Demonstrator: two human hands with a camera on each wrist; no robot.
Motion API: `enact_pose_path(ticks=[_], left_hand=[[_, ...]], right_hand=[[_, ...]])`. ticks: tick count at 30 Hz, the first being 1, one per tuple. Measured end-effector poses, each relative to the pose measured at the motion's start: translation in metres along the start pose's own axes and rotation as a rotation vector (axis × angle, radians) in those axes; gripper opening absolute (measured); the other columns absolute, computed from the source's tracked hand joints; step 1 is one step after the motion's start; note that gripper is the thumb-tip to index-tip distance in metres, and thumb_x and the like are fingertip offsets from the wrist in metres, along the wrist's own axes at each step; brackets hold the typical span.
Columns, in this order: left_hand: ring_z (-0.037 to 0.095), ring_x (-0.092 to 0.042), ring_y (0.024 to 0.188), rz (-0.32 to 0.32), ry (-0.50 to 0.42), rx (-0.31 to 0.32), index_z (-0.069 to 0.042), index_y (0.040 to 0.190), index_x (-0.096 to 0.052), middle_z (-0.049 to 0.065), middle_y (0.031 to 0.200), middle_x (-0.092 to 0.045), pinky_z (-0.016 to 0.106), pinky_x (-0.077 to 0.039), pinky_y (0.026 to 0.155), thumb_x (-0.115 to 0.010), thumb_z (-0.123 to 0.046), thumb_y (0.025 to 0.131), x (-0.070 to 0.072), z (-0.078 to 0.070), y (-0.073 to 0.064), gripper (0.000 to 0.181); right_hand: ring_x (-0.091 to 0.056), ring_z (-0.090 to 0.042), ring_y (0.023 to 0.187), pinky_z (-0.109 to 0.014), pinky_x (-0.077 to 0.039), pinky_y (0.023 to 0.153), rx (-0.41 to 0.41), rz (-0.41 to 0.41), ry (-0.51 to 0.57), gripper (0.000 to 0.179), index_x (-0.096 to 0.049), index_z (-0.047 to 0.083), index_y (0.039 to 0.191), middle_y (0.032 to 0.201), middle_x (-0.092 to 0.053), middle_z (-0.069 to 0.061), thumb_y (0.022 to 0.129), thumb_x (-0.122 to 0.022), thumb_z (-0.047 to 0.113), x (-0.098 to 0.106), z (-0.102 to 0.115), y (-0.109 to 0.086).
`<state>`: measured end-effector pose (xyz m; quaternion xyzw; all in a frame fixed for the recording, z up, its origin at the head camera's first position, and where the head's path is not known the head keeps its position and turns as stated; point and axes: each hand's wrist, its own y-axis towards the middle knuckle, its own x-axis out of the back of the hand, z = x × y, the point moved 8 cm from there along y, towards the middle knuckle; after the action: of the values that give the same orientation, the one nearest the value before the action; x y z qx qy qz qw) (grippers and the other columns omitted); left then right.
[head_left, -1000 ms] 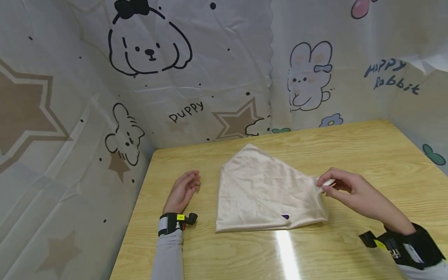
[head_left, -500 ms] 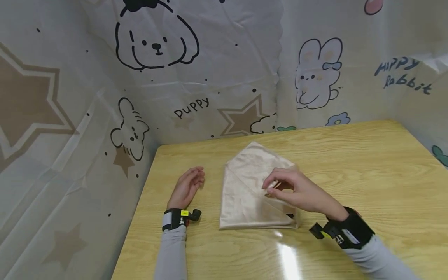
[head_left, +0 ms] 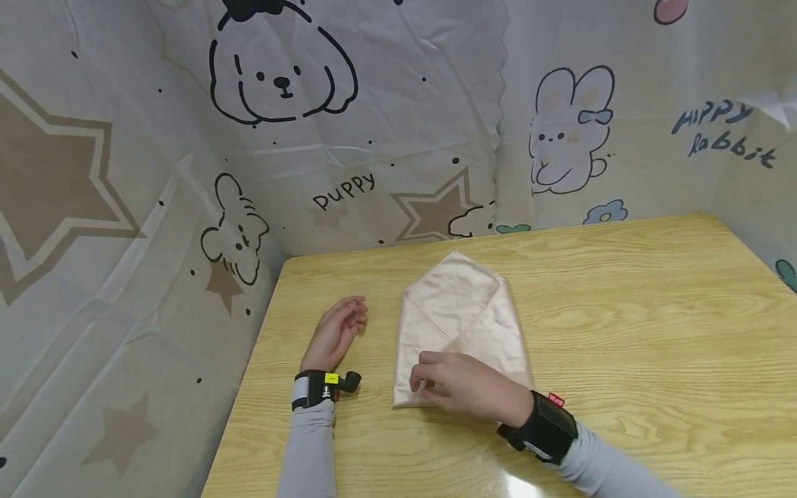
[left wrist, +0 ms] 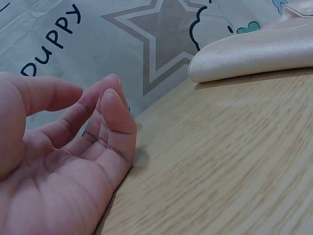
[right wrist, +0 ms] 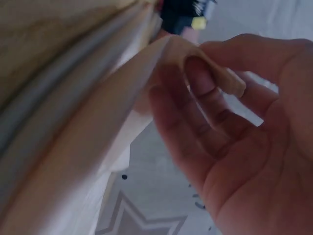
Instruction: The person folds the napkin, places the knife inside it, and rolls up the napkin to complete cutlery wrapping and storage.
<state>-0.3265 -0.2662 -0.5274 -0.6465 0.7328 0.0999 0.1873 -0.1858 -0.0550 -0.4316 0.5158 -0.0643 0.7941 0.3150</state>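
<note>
A cream satin cloth [head_left: 451, 301] lies folded on the table, its far end coming to a point. My right hand [head_left: 470, 386] is over its near part. In the right wrist view, the thumb and fingers of that hand [right wrist: 259, 161] pinch a corner of the cloth [right wrist: 93, 132], which curves up off the layers below. My left hand [head_left: 333, 335] rests on the table left of the cloth, apart from it. Its fingers [left wrist: 117, 120] are loosely curled with nothing between them. The near right part of the cloth is hidden behind my right hand in the head view.
The wooden table [head_left: 623, 325] extends well to the right of the cloth. A printed sheet [head_left: 398, 124] with cartoon animals and stars hangs behind and on the left. A black strap [head_left: 548, 427] with a camera is on each wrist.
My right hand has carried the cloth's right corner leftward and toward me, folding the right side over the middle. The cloth is narrower now. My left hand has stayed in place.
</note>
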Motion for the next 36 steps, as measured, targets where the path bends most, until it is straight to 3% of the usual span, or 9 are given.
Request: enact_pose_path(ticks=[11,15,19,21,23,26,29,33,36], left_hand=[[0.019,-0.052,0.093,0.009,-0.013,0.020,0.005,0.127,-0.051,0.008,0.103,-0.059,0.026,-0.049,0.077,-0.053,-0.017,0.100,-0.003,0.002,-0.002,0.035],[0.019,-0.052,0.093,0.011,0.018,0.020,0.007,0.131,-0.049,0.008,0.104,-0.059,0.025,-0.049,0.077,-0.052,-0.018,0.100,-0.005,0.001,-0.002,0.039],[0.019,-0.053,0.091,0.009,0.108,0.026,0.007,0.134,-0.048,0.009,0.106,-0.059,0.023,-0.050,0.073,-0.053,-0.019,0.100,-0.006,-0.002,-0.002,0.042],[0.021,-0.055,0.089,0.035,0.250,0.028,0.006,0.133,-0.051,0.013,0.108,-0.060,0.024,-0.050,0.071,-0.056,-0.020,0.099,-0.012,-0.005,-0.004,0.043],[0.022,-0.057,0.089,0.109,0.487,0.011,0.004,0.127,-0.057,0.014,0.109,-0.063,0.026,-0.050,0.071,-0.059,-0.021,0.097,-0.031,-0.011,-0.009,0.040],[0.020,-0.060,0.087,0.271,0.918,-0.050,-0.003,0.113,-0.070,0.008,0.103,-0.068,0.031,-0.051,0.071,-0.064,-0.022,0.093,-0.078,-0.022,-0.028,0.028],[0.014,-0.060,0.083,0.400,1.242,-0.102,-0.012,0.100,-0.077,-0.003,0.093,-0.069,0.033,-0.051,0.072,-0.070,-0.022,0.089,-0.129,-0.028,-0.058,0.017],[0.009,-0.061,0.081,0.470,1.507,-0.138,-0.014,0.095,-0.080,-0.005,0.090,-0.070,0.029,-0.053,0.072,-0.074,-0.020,0.084,-0.171,-0.021,-0.097,0.014],[0.004,-0.059,0.075,0.536,1.650,-0.258,-0.014,0.075,-0.079,-0.007,0.083,-0.070,0.024,-0.052,0.064,-0.069,-0.011,0.084,-0.192,-0.011,-0.118,0.014]], right_hand=[[-0.051,-0.011,0.068,-0.025,-0.047,0.053,0.090,-0.038,-0.400,0.005,-0.066,0.020,0.092,0.079,-0.054,0.005,0.091,-0.065,0.024,-0.041,0.018,0.017],[-0.051,-0.011,0.073,-0.025,-0.047,0.059,0.107,-0.036,-0.370,0.016,-0.068,0.021,0.107,0.084,-0.055,0.005,0.092,-0.063,0.020,-0.046,0.021,0.016],[-0.052,-0.008,0.082,-0.026,-0.051,0.068,0.090,-0.024,-0.197,0.033,-0.063,0.021,0.126,0.094,-0.059,0.005,0.093,-0.062,0.016,-0.037,0.020,0.006],[-0.052,-0.007,0.086,-0.026,-0.051,0.072,0.069,-0.033,-0.140,0.036,-0.062,0.018,0.128,0.099,-0.060,0.005,0.092,-0.063,0.014,-0.027,0.014,-0.004],[-0.053,-0.008,0.089,-0.028,-0.052,0.075,0.044,-0.067,-0.138,0.036,-0.064,0.016,0.122,0.101,-0.059,0.004,0.087,-0.068,0.014,-0.014,0.004,-0.019],[-0.053,-0.010,0.087,-0.030,-0.052,0.072,-0.009,-0.136,-0.199,0.034,-0.068,0.014,0.110,0.097,-0.058,0.004,0.077,-0.077,0.011,0.006,-0.015,-0.048],[-0.054,-0.010,0.084,-0.031,-0.052,0.068,-0.069,-0.173,-0.236,0.028,-0.069,0.015,0.098,0.093,-0.058,0.005,0.073,-0.082,0.012,0.019,-0.032,-0.077],[-0.052,-0.008,0.081,-0.032,-0.051,0.066,-0.096,-0.179,-0.262,0.023,-0.069,0.017,0.094,0.091,-0.057,0.007,0.074,-0.081,0.015,0.026,-0.043,-0.101],[-0.050,-0.007,0.077,-0.031,-0.049,0.063,-0.084,-0.184,-0.269,0.019,-0.068,0.018,0.091,0.089,-0.056,0.006,0.076,-0.080,0.016,0.028,-0.043,-0.110]])
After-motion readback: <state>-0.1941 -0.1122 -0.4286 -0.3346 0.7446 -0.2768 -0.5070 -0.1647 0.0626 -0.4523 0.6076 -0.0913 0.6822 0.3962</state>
